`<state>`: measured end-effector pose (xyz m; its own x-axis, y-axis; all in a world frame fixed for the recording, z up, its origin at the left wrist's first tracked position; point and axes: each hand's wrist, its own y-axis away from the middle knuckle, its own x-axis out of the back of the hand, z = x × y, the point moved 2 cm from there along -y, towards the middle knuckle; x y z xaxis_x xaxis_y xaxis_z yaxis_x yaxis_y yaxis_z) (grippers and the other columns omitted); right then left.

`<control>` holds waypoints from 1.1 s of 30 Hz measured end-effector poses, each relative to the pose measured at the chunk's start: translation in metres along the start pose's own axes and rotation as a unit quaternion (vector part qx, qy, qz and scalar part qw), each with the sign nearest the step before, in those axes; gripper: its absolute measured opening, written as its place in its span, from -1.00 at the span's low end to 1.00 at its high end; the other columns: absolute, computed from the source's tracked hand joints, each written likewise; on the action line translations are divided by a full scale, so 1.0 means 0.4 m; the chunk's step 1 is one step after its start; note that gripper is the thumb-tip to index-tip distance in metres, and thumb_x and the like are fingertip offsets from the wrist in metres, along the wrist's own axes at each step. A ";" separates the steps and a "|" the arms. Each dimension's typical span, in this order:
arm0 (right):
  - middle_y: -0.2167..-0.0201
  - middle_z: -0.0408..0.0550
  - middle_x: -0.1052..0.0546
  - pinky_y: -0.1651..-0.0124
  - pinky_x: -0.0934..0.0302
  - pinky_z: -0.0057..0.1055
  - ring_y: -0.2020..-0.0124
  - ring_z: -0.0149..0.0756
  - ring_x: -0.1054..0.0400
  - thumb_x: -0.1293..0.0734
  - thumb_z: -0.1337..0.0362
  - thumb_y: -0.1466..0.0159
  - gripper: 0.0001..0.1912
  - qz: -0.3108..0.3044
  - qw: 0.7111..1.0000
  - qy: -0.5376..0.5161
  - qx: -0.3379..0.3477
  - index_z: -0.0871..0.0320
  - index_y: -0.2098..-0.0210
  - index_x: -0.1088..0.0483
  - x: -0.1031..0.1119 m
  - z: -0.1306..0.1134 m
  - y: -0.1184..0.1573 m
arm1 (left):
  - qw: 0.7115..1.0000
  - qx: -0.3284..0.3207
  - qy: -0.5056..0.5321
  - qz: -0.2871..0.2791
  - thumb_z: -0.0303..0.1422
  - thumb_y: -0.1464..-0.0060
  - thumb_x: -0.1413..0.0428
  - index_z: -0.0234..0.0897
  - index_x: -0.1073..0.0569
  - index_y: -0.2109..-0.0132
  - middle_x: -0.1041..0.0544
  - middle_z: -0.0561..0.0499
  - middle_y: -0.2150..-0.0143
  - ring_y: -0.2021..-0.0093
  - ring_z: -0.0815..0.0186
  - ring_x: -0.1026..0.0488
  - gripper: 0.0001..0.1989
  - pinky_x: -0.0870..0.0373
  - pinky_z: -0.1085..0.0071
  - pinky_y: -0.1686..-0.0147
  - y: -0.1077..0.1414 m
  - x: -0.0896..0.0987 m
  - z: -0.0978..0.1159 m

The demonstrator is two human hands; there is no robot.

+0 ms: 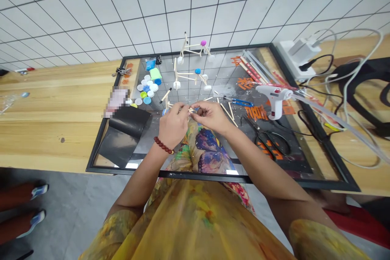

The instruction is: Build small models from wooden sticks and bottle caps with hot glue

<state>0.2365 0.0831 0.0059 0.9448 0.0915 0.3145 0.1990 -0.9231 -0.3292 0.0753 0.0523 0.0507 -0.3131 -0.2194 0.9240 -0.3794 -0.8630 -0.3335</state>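
Over the glass-topped board (213, 176), my left hand (174, 125) and my right hand (212, 117) meet at the fingertips. Both hands pinch parts of a small stick model (166, 96), whose black-tipped end rises above my left hand; its lower part is mostly hidden by my fingers. Beyond them stands a stick model with a blue ball (198, 71) and white wheels. Farther back is a similar one with a magenta ball (203, 43). Loose sticks (227, 113) lie right of my right hand.
Bottle caps (147, 100) and black sheets (124, 134) lie left. At right are blue-handled pliers (242, 102), black scissors (271, 140), a white glue gun (276, 101), glue sticks (256, 69) and a power strip (294, 63) with cables. A person's feet (38, 191) show at lower left.
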 end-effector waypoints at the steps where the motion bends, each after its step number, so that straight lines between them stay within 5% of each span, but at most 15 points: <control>1: 0.60 -0.24 -0.38 0.47 -0.11 -0.47 0.61 -0.50 -0.18 -0.40 0.18 -0.15 -0.77 0.001 1.000 0.004 0.005 0.21 0.28 -0.55 0.000 -0.001 0.000 | 1.000 -0.001 -0.008 -0.006 -0.42 -0.31 0.04 -0.25 -0.51 -0.11 -0.54 -0.15 -0.08 0.10 0.20 -0.54 -0.67 -0.41 0.37 0.24 -0.002 0.001 -0.001; 16: 0.40 -0.12 -0.59 0.46 -0.17 -0.47 0.57 -0.47 -0.29 -0.39 0.19 -0.21 -0.79 -0.019 0.998 0.041 0.049 0.13 0.22 -0.61 0.014 -0.004 -0.012 | 0.999 -0.006 -0.051 0.009 -0.55 -0.22 0.02 -0.28 -0.55 0.15 -0.57 -0.18 0.14 0.09 0.10 -0.48 -0.74 -0.40 0.26 0.18 -0.017 0.010 -0.002; 24: 0.42 -0.11 -0.59 0.41 -0.22 -0.46 0.56 -0.46 -0.30 -0.40 0.21 -0.21 -0.78 -0.029 0.994 0.074 0.078 0.12 0.19 -0.62 0.030 -0.014 -0.031 | 0.997 0.018 -0.053 -0.044 -0.59 -0.18 0.07 -0.26 -0.52 -0.01 -0.55 -0.14 0.05 0.25 0.22 -0.53 -0.63 -0.36 0.38 0.35 -0.025 0.012 0.001; 33: 0.37 -0.08 -0.61 0.39 -0.25 -0.43 0.53 -0.43 -0.33 -0.40 0.22 -0.22 -0.78 -0.032 0.991 0.079 0.107 0.10 0.18 -0.62 0.030 -0.014 -0.029 | 0.999 0.014 -0.019 -0.026 -0.57 -0.19 0.05 -0.26 -0.52 0.00 -0.56 -0.15 0.02 0.15 0.21 -0.55 -0.66 -0.42 0.38 0.23 -0.027 0.009 -0.005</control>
<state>0.2441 0.0928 0.0186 0.8792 0.0715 0.4710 0.3235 -0.8154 -0.4801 0.0765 0.0615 0.0572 -0.2595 -0.1899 0.9469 -0.3706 -0.8858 -0.2792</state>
